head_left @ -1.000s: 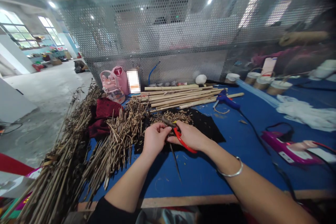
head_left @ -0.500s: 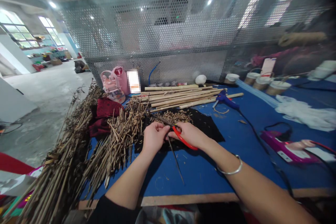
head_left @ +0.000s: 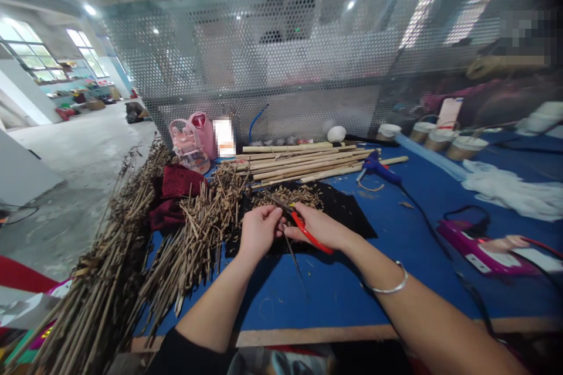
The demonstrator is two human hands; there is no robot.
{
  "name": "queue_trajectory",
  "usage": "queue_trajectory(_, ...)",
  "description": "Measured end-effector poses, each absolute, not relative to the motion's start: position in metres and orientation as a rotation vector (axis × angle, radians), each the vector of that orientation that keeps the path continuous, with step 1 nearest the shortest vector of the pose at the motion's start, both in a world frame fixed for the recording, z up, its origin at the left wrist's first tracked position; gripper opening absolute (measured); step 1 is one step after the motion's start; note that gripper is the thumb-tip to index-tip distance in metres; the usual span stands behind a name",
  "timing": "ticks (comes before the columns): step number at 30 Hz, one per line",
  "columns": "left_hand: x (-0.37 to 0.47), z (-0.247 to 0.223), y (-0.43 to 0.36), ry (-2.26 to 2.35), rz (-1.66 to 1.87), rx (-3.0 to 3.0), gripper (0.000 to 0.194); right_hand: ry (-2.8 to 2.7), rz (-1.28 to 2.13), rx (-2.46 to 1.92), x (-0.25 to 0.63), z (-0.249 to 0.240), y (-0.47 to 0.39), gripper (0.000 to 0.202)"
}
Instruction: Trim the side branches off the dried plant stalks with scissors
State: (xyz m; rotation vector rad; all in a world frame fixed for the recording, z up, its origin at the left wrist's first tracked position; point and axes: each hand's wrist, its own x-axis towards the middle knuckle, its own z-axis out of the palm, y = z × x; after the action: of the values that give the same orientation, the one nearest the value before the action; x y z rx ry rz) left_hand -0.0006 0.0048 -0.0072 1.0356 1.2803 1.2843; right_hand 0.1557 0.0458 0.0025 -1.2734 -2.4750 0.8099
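My left hand (head_left: 261, 229) is closed, thumb and fingers pinching a thin dried stem (head_left: 298, 265) that slants down toward the table's front edge. In my right hand (head_left: 320, 226) are red-handled scissors (head_left: 307, 234), their dark blades pointing up and left past my left fingertips. Both hands are close together over a black cloth (head_left: 347, 212). Small dried plant bits (head_left: 303, 194) lie heaped on the cloth just beyond my hands. Left of them is a pile of cut dried stalks (head_left: 193, 246).
Long dried stalks (head_left: 101, 269) lean along the table's left edge. Pale sticks (head_left: 303, 164) lie at the back, near a blue glue gun (head_left: 380, 169). To the right are a purple power device (head_left: 481, 246) with cords, white plastic (head_left: 519, 190) and several pots. A perforated metal panel (head_left: 246, 64) stands behind.
My right hand and the scissors have shifted slightly right. The stem's lower end has moved a little left and up and looks more blurred.
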Motion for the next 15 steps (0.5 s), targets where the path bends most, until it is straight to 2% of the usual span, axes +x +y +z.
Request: queue_trajectory(15, 0.002, 0.006, -0.001, 1.311, 1.292, 0.98, 0.027, -2.25, 0.865, -1.201, 0.147, -0.013, 0.047, 0.037)
